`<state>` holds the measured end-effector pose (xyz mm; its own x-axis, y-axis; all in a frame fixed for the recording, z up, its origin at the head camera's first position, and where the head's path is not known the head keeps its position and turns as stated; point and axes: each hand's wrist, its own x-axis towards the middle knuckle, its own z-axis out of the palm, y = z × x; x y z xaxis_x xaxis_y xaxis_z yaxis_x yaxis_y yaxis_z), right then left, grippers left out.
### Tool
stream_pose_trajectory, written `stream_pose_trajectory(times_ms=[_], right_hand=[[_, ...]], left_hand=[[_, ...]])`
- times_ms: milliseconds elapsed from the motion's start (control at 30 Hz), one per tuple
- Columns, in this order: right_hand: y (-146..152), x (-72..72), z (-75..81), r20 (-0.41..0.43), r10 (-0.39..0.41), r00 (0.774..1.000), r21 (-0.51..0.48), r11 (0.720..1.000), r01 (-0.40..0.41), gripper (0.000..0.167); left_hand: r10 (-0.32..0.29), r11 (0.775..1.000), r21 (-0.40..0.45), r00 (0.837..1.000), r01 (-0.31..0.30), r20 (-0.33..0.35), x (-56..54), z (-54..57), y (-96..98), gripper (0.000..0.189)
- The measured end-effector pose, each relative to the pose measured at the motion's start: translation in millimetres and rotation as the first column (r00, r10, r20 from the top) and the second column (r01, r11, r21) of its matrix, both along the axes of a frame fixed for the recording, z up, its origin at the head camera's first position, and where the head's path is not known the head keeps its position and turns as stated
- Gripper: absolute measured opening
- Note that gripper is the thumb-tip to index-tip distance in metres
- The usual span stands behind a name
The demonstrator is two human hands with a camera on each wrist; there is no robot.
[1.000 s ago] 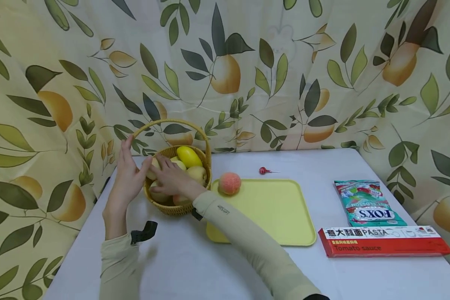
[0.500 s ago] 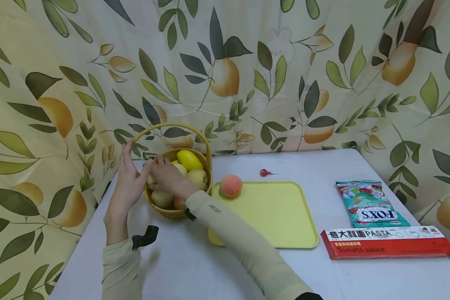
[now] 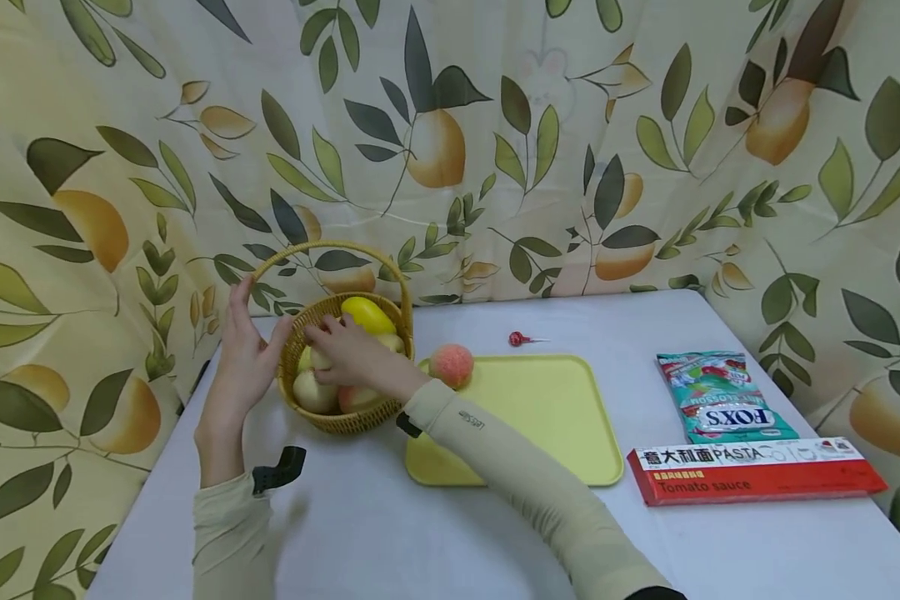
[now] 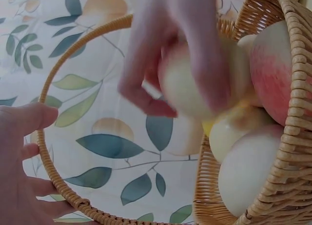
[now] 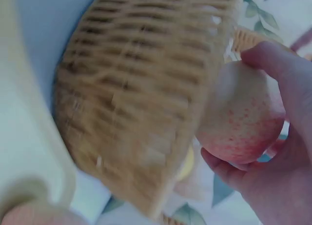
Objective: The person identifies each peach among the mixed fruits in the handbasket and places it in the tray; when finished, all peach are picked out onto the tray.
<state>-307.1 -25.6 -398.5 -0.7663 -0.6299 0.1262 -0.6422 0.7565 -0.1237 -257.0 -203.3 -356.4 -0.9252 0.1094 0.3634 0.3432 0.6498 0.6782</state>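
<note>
A wicker basket [image 3: 343, 422] with a tall arched handle [image 3: 330, 244] stands at the table's back left, full of pale fruit and one bright yellow fruit [image 3: 367, 316]. My right hand [image 3: 360, 358] reaches over it. Thumb and fingers grip a pale peach with a red blush [image 5: 243, 112]; the left wrist view shows this peach near the basket's opening, above other fruit. On the basket's left side, my left hand [image 3: 243, 362] is raised with extended fingers at the handle. The left wrist view has its thumb [image 4: 41, 116] crossing the handle, the fingers [image 4: 41, 186] beside it.
A yellow tray [image 3: 532, 417] lies right of the basket, with a pink peach [image 3: 452, 366] on its back left corner. Behind it is a red lollipop [image 3: 519, 338]. Farther right lie a FOX'S candy bag [image 3: 723, 398] and a red pasta box [image 3: 757, 473].
My right hand has shifted a little to the right over the basket, baring more fruit at its left. The left hand stays at the handle. The head view has shifted slightly.
</note>
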Motion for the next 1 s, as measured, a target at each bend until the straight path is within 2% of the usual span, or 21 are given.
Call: stream_pose_trajectory(times_ms=[200, 367, 500, 633, 767, 900, 1000], right_hand=[[49.9, 19.8, 10.6, 0.032, 0.006, 0.999, -0.117, 0.993, -0.002, 0.041], [91.1, 40.9, 19.1, 0.062, -0.004, 0.998, -0.167, 0.986, 0.014, 0.042], [122.8, 53.1, 20.6, 0.047, -0.030, 0.998, -0.177, 0.984, 0.038, 0.047], [153.9, 63.1, 18.2, 0.040, -0.069, 0.997, -0.174, 0.982, 0.075, 0.056], [187.3, 70.9, 13.8, 0.023, -0.114, 0.993, -0.200, 0.973, 0.116, 0.054], [218.0, 76.5, 2.2, 0.018, -0.180, 0.983, -0.209, 0.961, 0.180, 0.050], [235.6, 80.1, -9.5, 0.036, -0.211, 0.977, -0.177, 0.961, 0.214, 0.049]], left_hand=[[-0.015, 1.000, 0.021, 1.000, 0.015, -0.016, -1.8, -0.6, -2.0, 0.079], [-0.023, 0.999, 0.022, 1.000, 0.023, -0.006, -0.1, -0.8, -1.6, 0.079], [-0.024, 1.000, 0.018, 1.000, 0.024, 0.009, 2.5, -0.4, -0.4, 0.079], [-0.012, 1.000, 0.017, 1.000, 0.012, 0.015, 4.0, -2.0, -1.9, 0.079], [-0.020, 1.000, 0.015, 1.000, 0.020, -0.005, 2.1, -0.8, -1.5, 0.079], [-0.031, 0.999, 0.021, 0.999, 0.031, -0.017, 1.6, 0.3, -1.8, 0.078], [-0.040, 0.999, 0.031, 0.999, 0.041, -0.015, 3.1, -0.3, -1.7, 0.078]])
